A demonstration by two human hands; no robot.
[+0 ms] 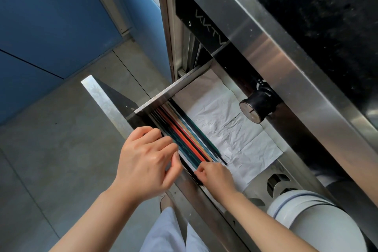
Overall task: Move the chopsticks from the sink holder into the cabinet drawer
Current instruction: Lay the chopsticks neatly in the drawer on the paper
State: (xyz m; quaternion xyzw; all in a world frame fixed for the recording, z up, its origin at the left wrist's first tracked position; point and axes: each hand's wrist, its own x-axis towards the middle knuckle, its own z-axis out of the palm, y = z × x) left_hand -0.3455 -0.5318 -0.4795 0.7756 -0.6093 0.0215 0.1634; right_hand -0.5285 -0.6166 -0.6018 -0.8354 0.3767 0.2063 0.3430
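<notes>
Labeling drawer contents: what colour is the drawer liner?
White, creased paper liner, under the chopsticks; head view, the only one.

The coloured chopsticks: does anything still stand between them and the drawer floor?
Nothing visible does. The bundle of coloured chopsticks already lies in the open steel drawer, along its side wall, partly on white paper lining. Both the left hand and right hand touch its near ends.
</notes>
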